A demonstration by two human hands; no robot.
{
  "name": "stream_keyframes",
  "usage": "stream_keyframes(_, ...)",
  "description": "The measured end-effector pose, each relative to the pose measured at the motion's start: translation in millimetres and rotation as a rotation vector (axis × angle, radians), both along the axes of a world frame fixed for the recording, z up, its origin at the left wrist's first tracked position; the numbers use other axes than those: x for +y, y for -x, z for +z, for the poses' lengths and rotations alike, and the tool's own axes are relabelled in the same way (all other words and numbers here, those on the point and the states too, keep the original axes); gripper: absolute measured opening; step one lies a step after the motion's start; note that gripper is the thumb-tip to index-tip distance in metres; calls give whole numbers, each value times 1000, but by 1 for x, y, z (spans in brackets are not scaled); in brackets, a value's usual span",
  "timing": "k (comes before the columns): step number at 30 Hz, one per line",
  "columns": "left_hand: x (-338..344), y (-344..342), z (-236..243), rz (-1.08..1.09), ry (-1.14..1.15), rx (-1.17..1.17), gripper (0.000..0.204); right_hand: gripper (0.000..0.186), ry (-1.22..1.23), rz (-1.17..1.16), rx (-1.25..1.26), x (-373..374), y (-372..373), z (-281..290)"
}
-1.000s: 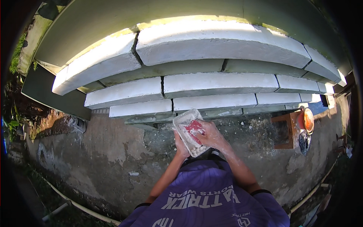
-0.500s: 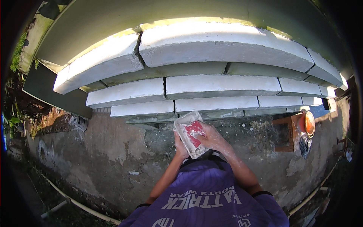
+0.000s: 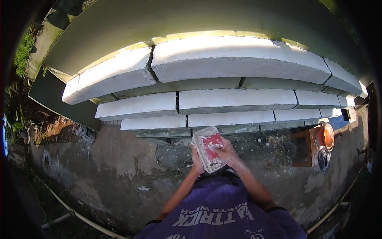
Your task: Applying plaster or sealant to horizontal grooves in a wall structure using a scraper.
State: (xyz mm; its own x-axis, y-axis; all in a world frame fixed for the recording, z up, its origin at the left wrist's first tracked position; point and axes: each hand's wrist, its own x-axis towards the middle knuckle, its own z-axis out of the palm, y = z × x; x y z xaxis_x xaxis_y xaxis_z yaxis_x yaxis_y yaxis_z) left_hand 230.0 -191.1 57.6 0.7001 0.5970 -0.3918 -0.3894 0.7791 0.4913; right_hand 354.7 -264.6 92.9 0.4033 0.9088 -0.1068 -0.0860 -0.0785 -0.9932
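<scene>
Forearms (image 3: 180,194) angled inward, left hand (image 3: 197,162) grasping whitish tray (image 3: 206,130) by its left edge, right hand (image 3: 228,153) gripping red pad (image 3: 211,142) toward the tray's right edge

You have a shallow, oblong tray (image 3: 200,140), off-white to grey, its rounded rim and inside smeared with pale residue. It is up in front of your body, above the floor, its long side pointing away from you and its far end leaning left. Over its open face is a flat red piece (image 3: 209,142), straight-edged and whitened in patches, partly covered by your right thumb; its underside is hidden.
</scene>
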Motion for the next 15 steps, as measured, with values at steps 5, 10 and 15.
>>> stream_keyframes(5,2,1,-3,-92,-69,51,75,35,-1,21,154,-4,-7,9)
stream_keyframes(10,1,4,-2,-83,-46,45,76,33,-16,-65,343,-12,-3,-1)
stream_keyframes(15,5,7,4,-55,8,17,79,30,-68,-214,599,-19,-3,-2)
